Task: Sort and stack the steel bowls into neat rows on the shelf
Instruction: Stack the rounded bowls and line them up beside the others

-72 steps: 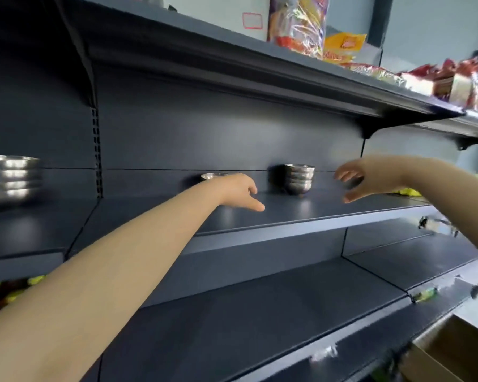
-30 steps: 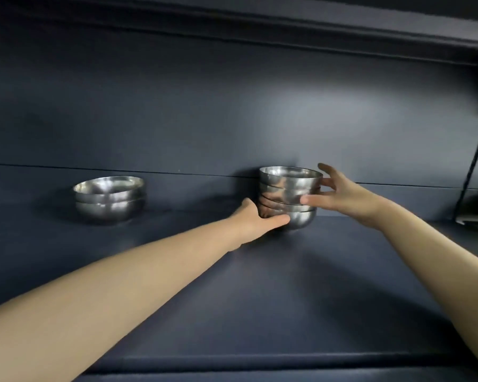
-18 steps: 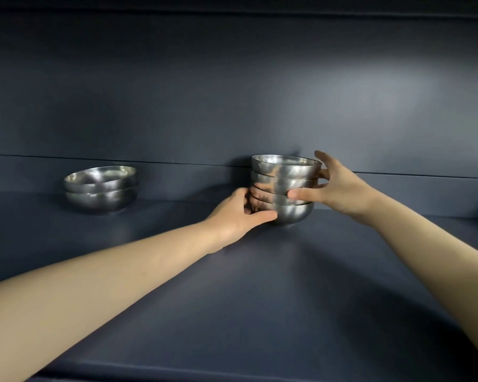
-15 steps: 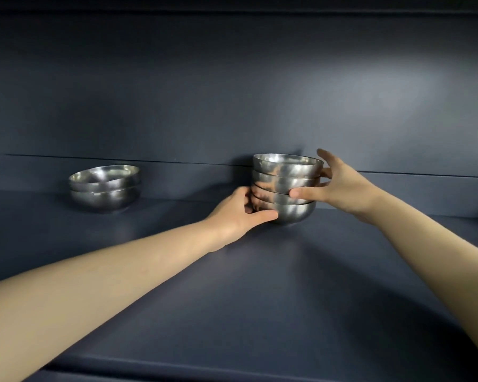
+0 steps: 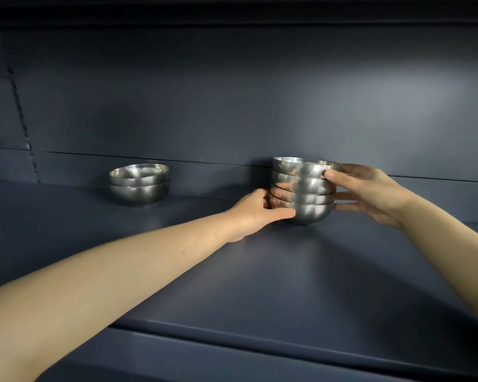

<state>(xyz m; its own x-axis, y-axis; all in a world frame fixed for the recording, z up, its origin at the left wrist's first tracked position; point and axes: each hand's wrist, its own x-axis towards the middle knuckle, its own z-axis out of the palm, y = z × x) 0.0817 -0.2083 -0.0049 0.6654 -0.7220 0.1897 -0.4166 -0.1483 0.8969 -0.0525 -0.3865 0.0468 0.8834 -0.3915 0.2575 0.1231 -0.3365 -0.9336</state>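
Both my arms reach forward, nearly straight, over the dark shelf (image 5: 260, 285). They meet at the stack (image 5: 304, 188), four steel bowls nested upright near the back panel (image 5: 232, 106).

My left grip (image 5: 255, 213) comes in at the stack's 8 o'clock. The forearm crosses the shelf from the lower left, with the wrist low, just above the shelf. The thumb lies flat along the front of the lowest bowl. The fingers curl round the left side of the lower bowls and are mostly hidden behind them.

My right grip (image 5: 370, 194) closes in from 3 o'clock, palm turned towards the stack. Its thumb presses on the side of the top bowl just under the rim. The fingers (image 5: 345, 194) lie spread and fairly straight against the right side lower down. So the stack is clasped between the two grips, each partly closed around it.

The stack's base sits at shelf level. I cannot tell whether it rests there or is just lifted.

At the stack's 9 o'clock, well apart from it, the pair (image 5: 139, 183) of nested bowls stands upright on the shelf by the back panel, with neither grip on it.
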